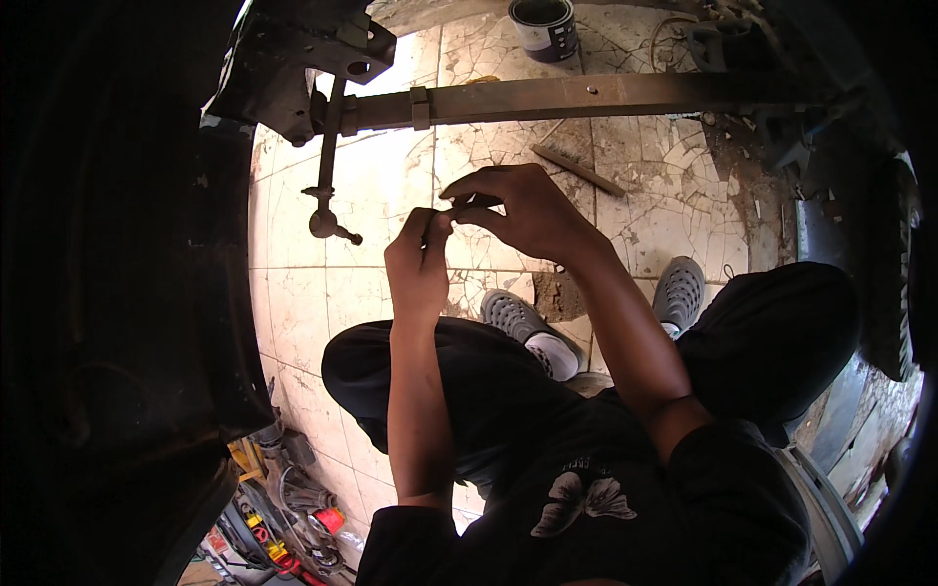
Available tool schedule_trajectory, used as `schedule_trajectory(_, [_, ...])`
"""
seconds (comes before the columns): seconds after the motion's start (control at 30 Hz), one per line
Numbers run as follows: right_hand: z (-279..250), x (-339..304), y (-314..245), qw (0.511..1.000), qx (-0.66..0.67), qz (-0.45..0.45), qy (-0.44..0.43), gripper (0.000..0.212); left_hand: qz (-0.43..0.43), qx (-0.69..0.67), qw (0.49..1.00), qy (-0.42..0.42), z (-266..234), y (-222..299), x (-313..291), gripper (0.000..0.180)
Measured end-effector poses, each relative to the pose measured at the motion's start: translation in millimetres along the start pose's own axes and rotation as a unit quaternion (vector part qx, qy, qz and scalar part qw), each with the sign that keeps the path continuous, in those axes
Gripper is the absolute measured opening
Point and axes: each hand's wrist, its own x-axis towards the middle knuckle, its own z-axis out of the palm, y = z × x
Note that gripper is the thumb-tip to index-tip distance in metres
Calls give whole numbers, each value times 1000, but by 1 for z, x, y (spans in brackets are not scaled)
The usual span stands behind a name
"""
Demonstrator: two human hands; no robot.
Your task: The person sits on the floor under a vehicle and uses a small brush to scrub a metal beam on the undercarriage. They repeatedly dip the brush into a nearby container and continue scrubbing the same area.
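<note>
My left hand [418,264] and my right hand [528,207] meet in front of me, above the tiled floor. Both are closed, fingertips together, around something small and dark that the fingers mostly cover; its kind does not show. To the left of my hands hangs a dark metal rod [326,176], with a rounded ball-joint end and a threaded stud at its bottom. Beyond them a long flat steel bar, like a leaf spring, [518,100] runs across, with a clamp around it on the left.
A brush with a wooden handle [586,173] lies on the cracked tiles [371,303]. A dark paint can [544,31] stands beyond the bar. Dark bodywork [127,244] fills the left side. Tools and parts, some red and yellow, [278,518] are piled at lower left.
</note>
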Motion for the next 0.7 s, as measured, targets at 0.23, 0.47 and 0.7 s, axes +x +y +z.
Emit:
schedule_trajectory(0.23, [0,-3,2,964,191,182,-38,14,-19,-53,998,-9,-1,-8,5,16])
schedule_trajectory(0.47, [27,-7,-3,977,20,192,86,16,132,140,977,90,6,-5,12,9])
schedule_trajectory(0.7, [46,-11,-6,990,-25,98,99,28,126,222,951,176,16,-8,11,12])
